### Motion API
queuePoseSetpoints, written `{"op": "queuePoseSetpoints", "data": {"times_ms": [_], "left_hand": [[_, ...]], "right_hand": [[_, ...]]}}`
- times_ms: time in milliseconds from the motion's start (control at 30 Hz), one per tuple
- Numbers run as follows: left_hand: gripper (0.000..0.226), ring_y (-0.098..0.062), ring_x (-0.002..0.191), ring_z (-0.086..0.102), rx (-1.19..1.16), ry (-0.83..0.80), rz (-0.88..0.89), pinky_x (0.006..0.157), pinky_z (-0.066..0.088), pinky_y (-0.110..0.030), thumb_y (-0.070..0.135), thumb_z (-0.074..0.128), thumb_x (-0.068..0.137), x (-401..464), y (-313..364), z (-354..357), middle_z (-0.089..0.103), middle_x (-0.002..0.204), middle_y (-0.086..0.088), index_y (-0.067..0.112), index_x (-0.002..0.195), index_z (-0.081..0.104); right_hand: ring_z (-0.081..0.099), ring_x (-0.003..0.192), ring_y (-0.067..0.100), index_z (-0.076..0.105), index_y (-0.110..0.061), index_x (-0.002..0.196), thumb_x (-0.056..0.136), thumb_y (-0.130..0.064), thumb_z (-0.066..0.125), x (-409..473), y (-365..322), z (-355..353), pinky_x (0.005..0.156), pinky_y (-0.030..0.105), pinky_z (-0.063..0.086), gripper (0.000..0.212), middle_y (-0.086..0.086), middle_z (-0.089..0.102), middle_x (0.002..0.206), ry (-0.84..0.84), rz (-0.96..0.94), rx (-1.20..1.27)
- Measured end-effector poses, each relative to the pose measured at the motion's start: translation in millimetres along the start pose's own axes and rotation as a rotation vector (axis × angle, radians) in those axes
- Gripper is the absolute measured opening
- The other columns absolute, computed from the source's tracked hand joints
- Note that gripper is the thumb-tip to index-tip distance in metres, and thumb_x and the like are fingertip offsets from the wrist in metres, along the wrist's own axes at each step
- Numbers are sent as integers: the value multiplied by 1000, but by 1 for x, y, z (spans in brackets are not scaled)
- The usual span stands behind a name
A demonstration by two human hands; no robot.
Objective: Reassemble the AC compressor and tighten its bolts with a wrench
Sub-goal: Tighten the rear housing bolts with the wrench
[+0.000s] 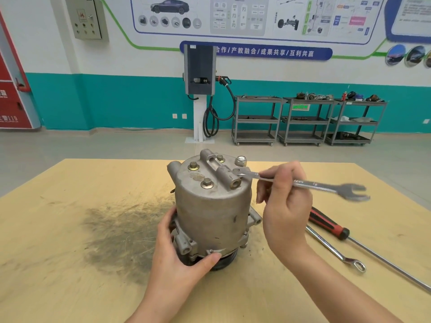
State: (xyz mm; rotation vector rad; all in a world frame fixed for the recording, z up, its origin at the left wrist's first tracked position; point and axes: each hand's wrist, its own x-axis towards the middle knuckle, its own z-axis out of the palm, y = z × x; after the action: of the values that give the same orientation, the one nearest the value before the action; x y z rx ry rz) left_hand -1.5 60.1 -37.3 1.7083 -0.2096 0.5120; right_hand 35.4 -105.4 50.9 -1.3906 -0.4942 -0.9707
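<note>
Head view: I am steadying the upright AC compressor (211, 213) on the wooden table (70, 264), my left hand (184, 257) gripping its base. My right hand (283, 206) is pinching a combination wrench (303, 184) over a top bolt; the cast-metal body looks heavy, rigid.

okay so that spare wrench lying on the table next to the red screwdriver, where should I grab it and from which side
Probably by the bare middle of the spare wrench, coming from above with fingers across the shank. It lies flat on the table, the ring end nearest you, and the shank is slim and straight. The red screwdriver lies close on its right, so come in from the left, the compressor side.
</note>
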Motion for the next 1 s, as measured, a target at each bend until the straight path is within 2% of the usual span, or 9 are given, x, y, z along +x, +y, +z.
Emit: {"op": "queuePoseSetpoints", "data": {"times_ms": [67,167,200,300,400,567,667,833,1000], "left_hand": [[98,26,118,39,-4,2,1,89,38,-13,59,84,41,0,-1,0,36,121,56,82,114,22],[99,26,119,38,-3,1,3,89,38,-14,59,84,41,0,-1,-1,35,122,56,82,114,22],[99,26,119,37,-1,1,5,90,38,-14,60,84,41,1,-1,-1,34,123,56,82,114,22],[99,26,119,37,12,5,8,90,38,-14,59,84,41,2,-2,0,34,123,56,82,114,22],[99,27,119,36,14,4,8,90,38,-14,59,84,40,2,-3,0,34,122,57,83,114,22],[99,27,119,37,21,5,11,88,39,-12,57,83,40,2,-4,0,34,121,57,84,112,22],[99,27,119,36,22,6,17,87,39,-11,58,83,40,3,-4,0,33,122,57,83,113,22],[100,22,123,37,30,16,19,89,38,-12,59,84,41,2,-5,2,34,125,54,80,117,21],[101,20,125,37,48,25,34,93,36,-11,58,83,43,1,-7,3,36,128,50,77,120,21]], "right_hand": [[45,50,10,51,-13,78,102,-40,38,-2,-7,2,49,22,37,38,-6,45,58,-46,-154,-142],[42,45,10,55,-6,76,103,-39,36,5,-14,0,40,33,37,46,-12,42,59,-49,-311,-411],[40,42,10,55,-6,75,103,-41,34,8,-17,-1,37,32,36,49,-13,41,57,-42,-348,-500],[43,37,19,56,-7,75,102,-42,34,11,-22,-2,34,33,37,49,-6,45,49,-56,-362,-580],[44,37,21,57,-7,74,98,-33,43,12,-26,-2,36,31,37,38,-1,49,47,-72,-358,-592],[50,40,24,56,-7,76,101,-42,35,15,-24,-2,37,39,40,48,2,53,50,-113,-308,-519],[51,47,21,52,-8,76,98,-34,38,12,-17,-1,44,44,42,37,0,52,55,-105,-179,-309],[48,50,15,49,-15,78,99,-30,37,6,-9,2,50,25,38,28,6,50,59,-81,-88,-57],[47,51,26,49,-22,79,98,-31,37,4,-8,5,51,31,36,25,7,49,58,-47,-50,25]]}}
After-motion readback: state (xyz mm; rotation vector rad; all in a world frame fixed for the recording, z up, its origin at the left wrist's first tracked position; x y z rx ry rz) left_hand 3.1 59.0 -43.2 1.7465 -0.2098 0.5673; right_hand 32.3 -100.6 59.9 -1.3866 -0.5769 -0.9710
